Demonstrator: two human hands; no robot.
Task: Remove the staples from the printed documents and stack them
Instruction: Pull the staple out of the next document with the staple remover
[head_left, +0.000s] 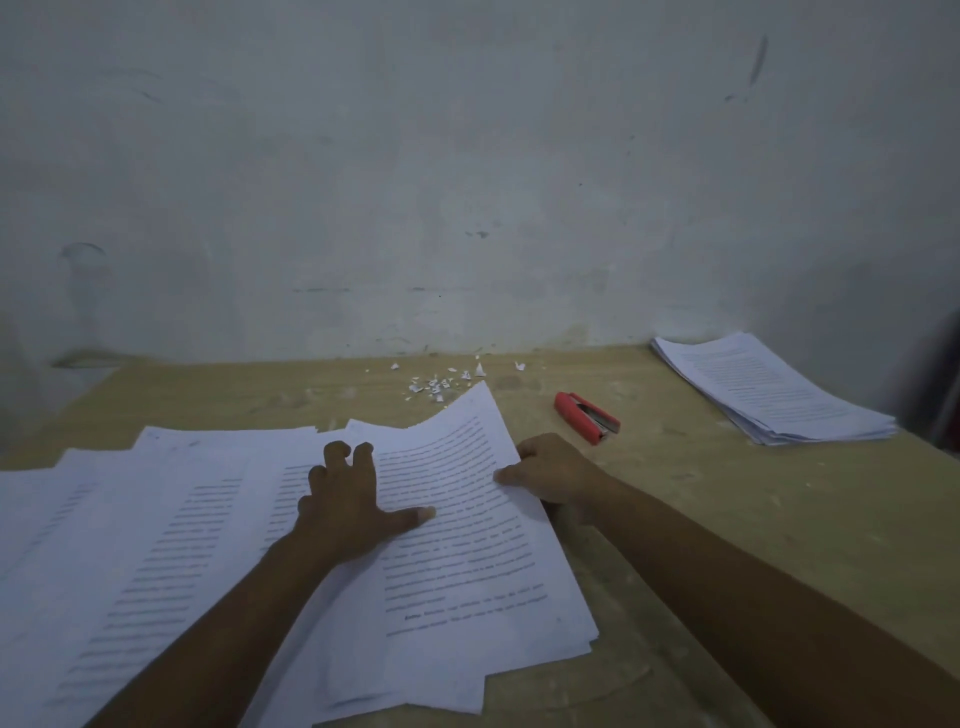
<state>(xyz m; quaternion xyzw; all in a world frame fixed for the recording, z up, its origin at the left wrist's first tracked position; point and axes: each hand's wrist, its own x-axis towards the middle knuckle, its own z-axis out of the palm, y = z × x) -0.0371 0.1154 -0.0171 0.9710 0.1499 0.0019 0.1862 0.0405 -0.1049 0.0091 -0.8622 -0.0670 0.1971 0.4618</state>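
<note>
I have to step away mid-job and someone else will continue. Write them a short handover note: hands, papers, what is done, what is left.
Left hand: flat, fingers spread, pressing on the top document.
Right hand: pinching that document's right edge.
Spread papers cover the table's near left; a neat stack lies far right.
Red staple tool lies untouched between them; paper scraps sit by the wall.
Done: apparently the far stack. Left: the spread documents; staples are too small to see.

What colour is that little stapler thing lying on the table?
Red, with a silvery metal inside, seen in the head view: the stapler.
</note>
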